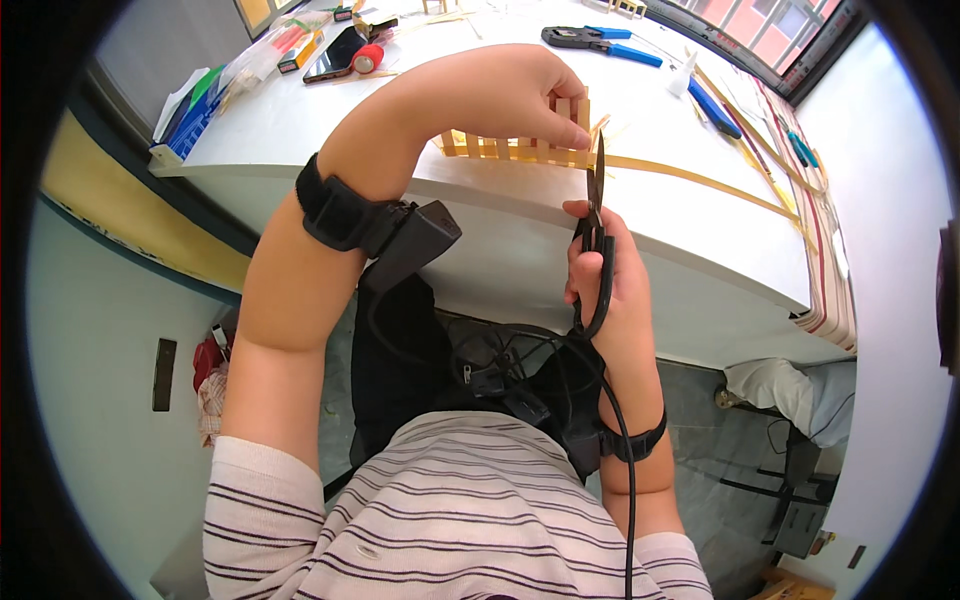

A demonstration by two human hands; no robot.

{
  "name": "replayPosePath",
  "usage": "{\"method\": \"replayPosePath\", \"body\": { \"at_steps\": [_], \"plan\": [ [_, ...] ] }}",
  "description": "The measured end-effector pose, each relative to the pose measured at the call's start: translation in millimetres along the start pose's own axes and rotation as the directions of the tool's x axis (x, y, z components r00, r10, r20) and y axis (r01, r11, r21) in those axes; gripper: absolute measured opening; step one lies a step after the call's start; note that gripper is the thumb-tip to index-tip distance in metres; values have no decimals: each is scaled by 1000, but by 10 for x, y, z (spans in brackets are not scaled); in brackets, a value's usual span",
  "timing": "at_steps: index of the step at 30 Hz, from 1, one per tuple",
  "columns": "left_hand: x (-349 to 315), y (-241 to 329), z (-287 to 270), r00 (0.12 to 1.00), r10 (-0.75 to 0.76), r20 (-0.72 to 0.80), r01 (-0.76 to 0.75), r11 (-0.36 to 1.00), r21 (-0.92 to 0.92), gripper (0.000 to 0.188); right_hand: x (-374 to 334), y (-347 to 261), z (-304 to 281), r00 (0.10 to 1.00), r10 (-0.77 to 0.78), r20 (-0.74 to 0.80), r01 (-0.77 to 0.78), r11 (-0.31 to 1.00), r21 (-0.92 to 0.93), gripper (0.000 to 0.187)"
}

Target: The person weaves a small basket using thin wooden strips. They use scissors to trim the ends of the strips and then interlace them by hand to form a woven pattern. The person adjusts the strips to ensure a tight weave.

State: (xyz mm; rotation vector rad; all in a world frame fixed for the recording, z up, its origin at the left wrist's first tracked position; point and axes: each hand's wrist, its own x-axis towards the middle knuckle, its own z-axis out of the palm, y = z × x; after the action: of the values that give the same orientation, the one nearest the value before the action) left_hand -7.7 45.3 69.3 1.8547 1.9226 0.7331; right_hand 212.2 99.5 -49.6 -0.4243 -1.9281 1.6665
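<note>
A small woven piece of flat tan strips [487, 149] sits at the front edge of the white table, with my left hand [525, 95] bent over it. The thumb and fingers of that hand are closed on its right end. From there a long loose strip [700, 172] runs off to the right across the tabletop. My right hand [618, 265] grips black-handled scissors [597, 185], pointing away from me. Their blades stand upright beside the right end of the weave, at the long strip. Whether the blades touch the strip, I cannot tell.
Blue-handled pliers [605, 42], a small white bottle [683, 75] and another blue-handled tool [713, 107] lie at the back right of the table [400, 140]. Back left are a phone [336, 54], a red roll [367, 58] and plastic packets. A black cable [622, 420] hangs by my right arm.
</note>
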Motion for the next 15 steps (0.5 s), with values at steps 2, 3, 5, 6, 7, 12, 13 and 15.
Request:
{"method": "replayPosePath", "body": {
  "at_steps": [2, 3, 5, 6, 7, 12, 13, 15],
  "plan": [
    [-30, -18, 8, 999, -5, -38, 4, 1000, -28, 26, -45, 29, -30, 999, -19, 26, 17, 998, 65, 75],
    [-36, -29, -1, 1000, 1, -29, -2, 1000, -24, 25, -76, 34, -39, 999, -26, 39, 22, 995, 97, 78],
    [-48, -49, -12, 1000, 11, -12, -11, 1000, -16, 22, -127, 44, -57, 998, -30, 61, 21, 989, 146, 85],
    [-54, -58, -9, 1000, 22, -15, -23, 999, -36, 21, -148, 50, -66, 997, -26, 69, 15, 986, 164, 88],
    [-61, -66, -4, 999, 33, -19, -34, 998, -55, 21, -162, 53, -67, 997, -23, 78, 9, 983, 182, 92],
    [-84, -52, 5, 1000, 16, -11, -17, 997, -80, 22, -200, -35, -73, 992, 36, 117, -63, 969, 240, 100],
    [-81, -73, 13, 1000, 11, -10, -12, 996, -91, 21, -202, -39, -76, 992, 39, 121, -69, 966, 248, 100],
    [-84, -79, 13, 1000, -4, -6, 4, 996, -91, 20, -234, -23, -111, 988, 48, 144, -83, 964, 251, 100]
  ]
}}
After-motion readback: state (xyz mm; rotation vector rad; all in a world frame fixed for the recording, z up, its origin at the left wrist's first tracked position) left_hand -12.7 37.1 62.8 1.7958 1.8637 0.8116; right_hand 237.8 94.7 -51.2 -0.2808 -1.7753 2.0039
